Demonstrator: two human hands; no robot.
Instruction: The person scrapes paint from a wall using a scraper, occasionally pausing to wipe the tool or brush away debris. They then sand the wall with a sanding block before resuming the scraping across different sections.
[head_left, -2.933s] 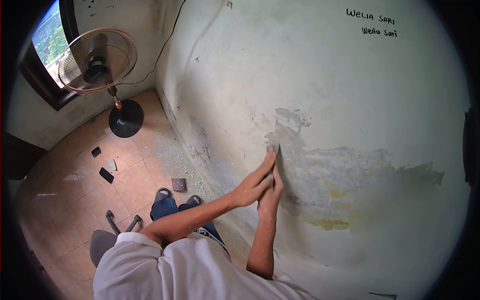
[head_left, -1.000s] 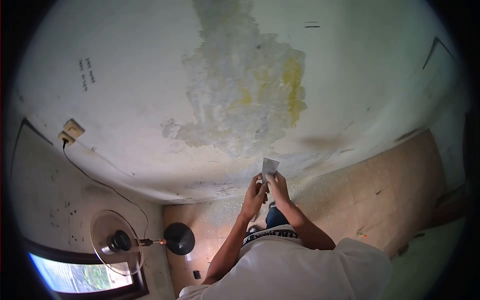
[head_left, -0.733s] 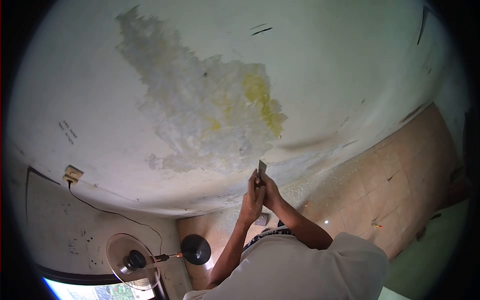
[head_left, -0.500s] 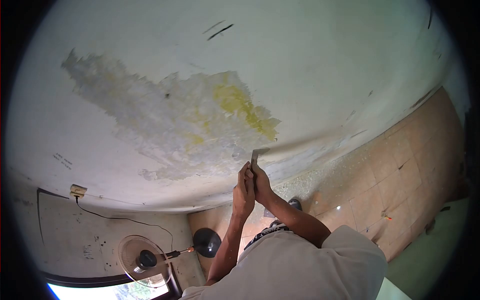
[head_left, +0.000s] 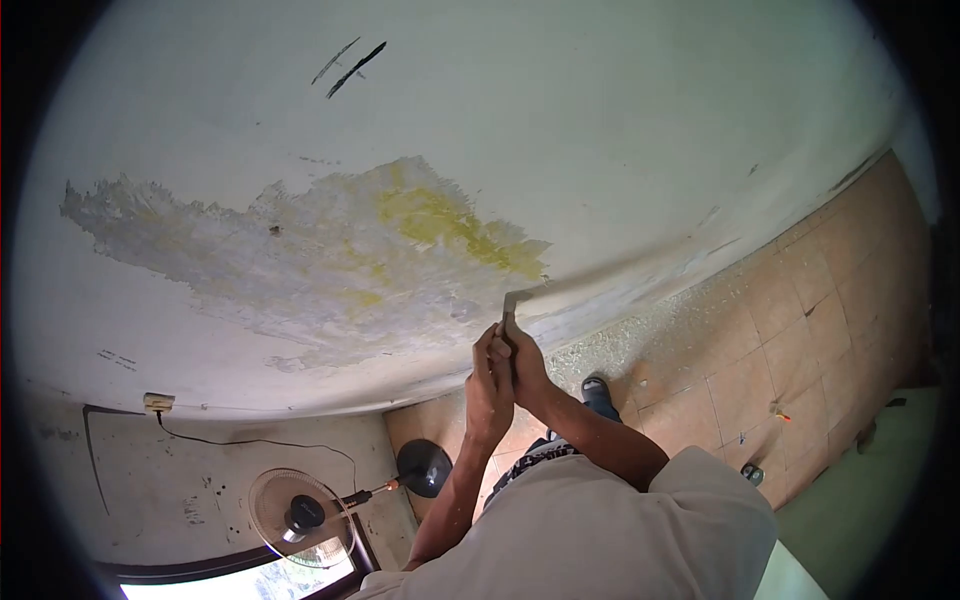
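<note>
Both hands wrapped tight around the handle of a scraper (head_left: 513, 305): left hand (head_left: 488, 378) and right hand (head_left: 525, 362) pressed together, fingers closed on it. Blade edge set against the wall (head_left: 620, 130), at the lower rim of the scraped patch (head_left: 330, 260). Probably light and stiff, thin metal blade, likely sharp-edged; best gripped low on the handle, well clear of the blade. Paint flakes (head_left: 640, 335) strewn along the floor (head_left: 800, 300) below.
</note>
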